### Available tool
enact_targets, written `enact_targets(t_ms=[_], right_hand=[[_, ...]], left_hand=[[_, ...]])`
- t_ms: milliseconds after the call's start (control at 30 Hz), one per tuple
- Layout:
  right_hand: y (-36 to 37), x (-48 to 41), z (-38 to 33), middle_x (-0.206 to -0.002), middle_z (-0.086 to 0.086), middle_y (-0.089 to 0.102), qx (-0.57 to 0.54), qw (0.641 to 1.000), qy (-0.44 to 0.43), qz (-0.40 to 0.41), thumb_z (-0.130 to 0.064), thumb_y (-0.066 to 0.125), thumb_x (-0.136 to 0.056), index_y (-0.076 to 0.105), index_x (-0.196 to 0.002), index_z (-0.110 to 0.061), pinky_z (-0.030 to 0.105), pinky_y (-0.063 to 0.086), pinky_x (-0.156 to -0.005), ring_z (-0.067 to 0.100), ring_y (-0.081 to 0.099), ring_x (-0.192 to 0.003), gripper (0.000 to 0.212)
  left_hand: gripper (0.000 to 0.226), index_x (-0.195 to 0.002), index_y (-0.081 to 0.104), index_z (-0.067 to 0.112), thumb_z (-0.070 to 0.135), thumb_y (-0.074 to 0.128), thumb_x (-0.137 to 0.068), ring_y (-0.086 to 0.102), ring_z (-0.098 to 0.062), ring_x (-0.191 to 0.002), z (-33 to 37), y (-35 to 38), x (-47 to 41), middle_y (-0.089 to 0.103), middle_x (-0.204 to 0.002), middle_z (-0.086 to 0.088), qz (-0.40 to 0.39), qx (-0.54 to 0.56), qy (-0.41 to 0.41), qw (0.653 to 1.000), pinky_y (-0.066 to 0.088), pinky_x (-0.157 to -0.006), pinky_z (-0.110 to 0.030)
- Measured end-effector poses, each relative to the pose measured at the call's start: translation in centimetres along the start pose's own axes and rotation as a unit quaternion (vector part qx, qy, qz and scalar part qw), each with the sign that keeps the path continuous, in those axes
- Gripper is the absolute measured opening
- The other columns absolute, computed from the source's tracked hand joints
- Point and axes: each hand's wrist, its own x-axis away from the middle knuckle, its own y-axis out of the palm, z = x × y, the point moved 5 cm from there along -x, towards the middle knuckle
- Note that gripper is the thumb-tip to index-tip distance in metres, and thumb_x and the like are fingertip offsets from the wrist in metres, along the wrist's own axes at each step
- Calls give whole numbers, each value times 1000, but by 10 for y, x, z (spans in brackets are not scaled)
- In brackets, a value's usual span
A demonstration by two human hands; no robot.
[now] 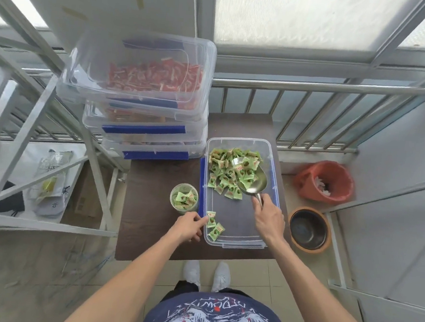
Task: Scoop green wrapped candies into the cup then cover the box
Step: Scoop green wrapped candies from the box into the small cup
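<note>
A clear plastic box (264,232) lies open on a dark brown table (153,240). Green wrapped candies (224,173) are piled in its far half, and three more (213,225) lie near its front left corner. My right hand (269,221) grips the handle of a metal scoop (252,179) whose bowl rests among the pile with several candies in it. A small clear cup (184,198) holding several green candies stands just left of the box. My left hand (187,226) rests against the box's left wall near the front, its fingers touching the rim.
Three stacked lidded clear boxes (145,96) with red and orange candies stand at the table's back left. An orange bin (325,181) and a round pot (309,228) sit on the floor to the right. A metal shelf frame (42,130) stands left, a railing behind.
</note>
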Motion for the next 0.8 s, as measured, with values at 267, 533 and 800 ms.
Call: enact_targets(t_ms=[267, 533, 800], right_hand=[[-8, 15, -47, -86, 4, 67, 128, 962, -173, -169, -52, 44, -103, 51, -94, -25, 43, 50, -68, 32, 63, -83, 29], [-6, 34, -105, -104, 10, 68, 249, 918, -233, -204, -47, 45, -104, 63, -107, -16, 40, 47, -72, 34, 65, -96, 37], [-6, 49, -169, -106, 10, 70, 339, 893, -235, -182, -22, 52, -96, 68, -110, -10, 38, 52, -71, 34, 69, -93, 24]], left_hand=[[74, -104, 67, 11, 77, 73, -70, 77, -25, -80, -24, -40, 10, 78, -91, -8, 115, -42, -86, 989, 62, -84, -41], [87, -137, 48, 36, 46, 93, -63, 62, -30, -120, -9, -69, 18, 69, -126, -4, 185, 30, 56, 981, 51, -102, -46], [68, -142, 47, 34, 35, 79, -82, 61, -37, -123, -6, -71, 20, 67, -133, -10, 199, 10, 30, 980, 50, -98, -43]])
